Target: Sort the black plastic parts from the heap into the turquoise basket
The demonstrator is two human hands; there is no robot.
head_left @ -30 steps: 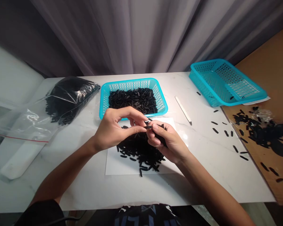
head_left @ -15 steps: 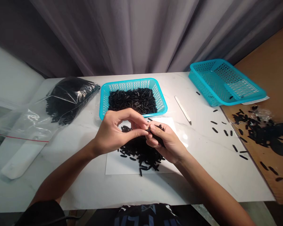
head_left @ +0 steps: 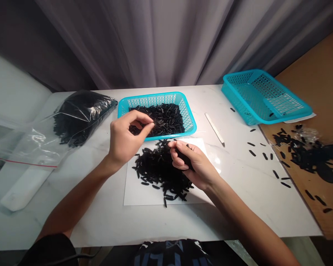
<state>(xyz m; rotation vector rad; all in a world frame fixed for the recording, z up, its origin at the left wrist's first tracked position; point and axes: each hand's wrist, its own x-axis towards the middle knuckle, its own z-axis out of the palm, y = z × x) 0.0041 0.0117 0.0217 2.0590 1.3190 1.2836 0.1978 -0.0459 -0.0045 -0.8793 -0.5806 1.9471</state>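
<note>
My left hand point(head_left: 124, 138) is raised over the near left edge of a blue basket point(head_left: 193, 120), thumb and fingertips brought together in a pinch. Whatever is between those tips, if anything, is too small to make out. Small, slender black pieces point(head_left: 166, 114) fill the basket's bottom. My right hand point(head_left: 195, 162) is curled around a handful of similar black pieces point(head_left: 186, 158), mostly covered by the fingers. Below it, a loose pile of black pieces point(head_left: 155, 168) lies on a white sheet point(head_left: 130, 194).
A clear zip bag point(head_left: 80, 114) of black pieces lies at left, with a white object under it. Right of the basket is a white pen-like tool point(head_left: 215, 129). A second blue basket point(head_left: 249, 116) stands at back right; black pieces lie scattered on the table and brown board point(head_left: 299, 192).
My left hand has drawn away from my right hand, up and left toward the basket, still pinched. My right hand stays curled in nearly the same place.
</note>
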